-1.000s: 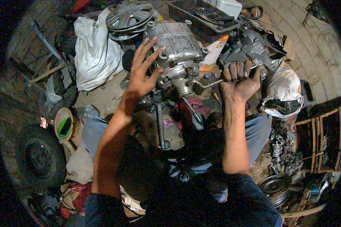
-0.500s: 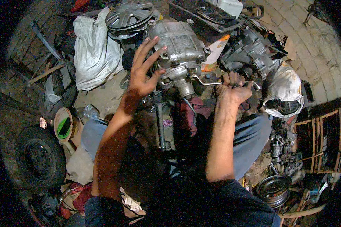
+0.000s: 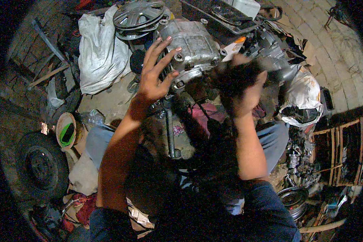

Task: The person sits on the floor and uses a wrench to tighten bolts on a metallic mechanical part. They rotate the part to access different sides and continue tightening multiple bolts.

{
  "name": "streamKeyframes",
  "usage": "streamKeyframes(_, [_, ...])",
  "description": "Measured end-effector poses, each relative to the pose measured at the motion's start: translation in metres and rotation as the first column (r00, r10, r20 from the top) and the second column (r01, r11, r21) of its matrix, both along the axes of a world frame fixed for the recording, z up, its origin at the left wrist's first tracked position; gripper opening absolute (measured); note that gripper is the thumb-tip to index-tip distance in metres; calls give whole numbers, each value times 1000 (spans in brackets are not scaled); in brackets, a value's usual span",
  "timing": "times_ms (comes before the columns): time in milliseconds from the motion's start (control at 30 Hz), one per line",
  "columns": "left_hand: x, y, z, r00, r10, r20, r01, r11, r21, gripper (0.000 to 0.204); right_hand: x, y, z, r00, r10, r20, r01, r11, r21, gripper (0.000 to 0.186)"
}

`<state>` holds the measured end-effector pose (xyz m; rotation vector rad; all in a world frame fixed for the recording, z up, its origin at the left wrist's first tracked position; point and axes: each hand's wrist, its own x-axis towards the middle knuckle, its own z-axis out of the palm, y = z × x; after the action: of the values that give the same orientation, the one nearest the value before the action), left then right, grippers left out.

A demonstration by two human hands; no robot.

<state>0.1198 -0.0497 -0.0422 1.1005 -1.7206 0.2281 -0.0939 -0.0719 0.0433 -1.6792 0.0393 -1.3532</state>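
Observation:
A grey cast-metal gearbox-like housing (image 3: pixel 193 40) stands in front of me, with bolt lugs at its corners. My left hand (image 3: pixel 152 82) rests against its left side, fingers spread and stretched out. To the right of the housing's near end, my right hand (image 3: pixel 246 82) is dark with shadow and smeared by motion. Its fingers, and any tool in them, cannot be made out. Shadow hides much of the shaft end below the flange (image 3: pixel 186 77). A long dark metal bar (image 3: pixel 171 131) points toward me below the housing, beside a reddish cloth (image 3: pixel 205 115).
White sacks (image 3: pixel 99 52) (image 3: pixel 304 94) lie on both sides. Wheel covers (image 3: pixel 139 14) and a black tray (image 3: pixel 226 18) are at the back. More metal castings (image 3: pixel 272 52) sit back right. A tyre (image 3: pixel 40 165) lies at left, and a steel wheel (image 3: pixel 292 199) at lower right.
My right hand, earlier gripping a bent metal wrench at the housing's near end, has moved up slightly and blurred; the wrench no longer shows clearly. My left hand stays on the housing.

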Motion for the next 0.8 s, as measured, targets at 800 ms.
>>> streamKeyframes(800, [0,6,1,999,30,15,-30,999,29,57,-42,8,-26,845,-212,491,-214,707,674,55])
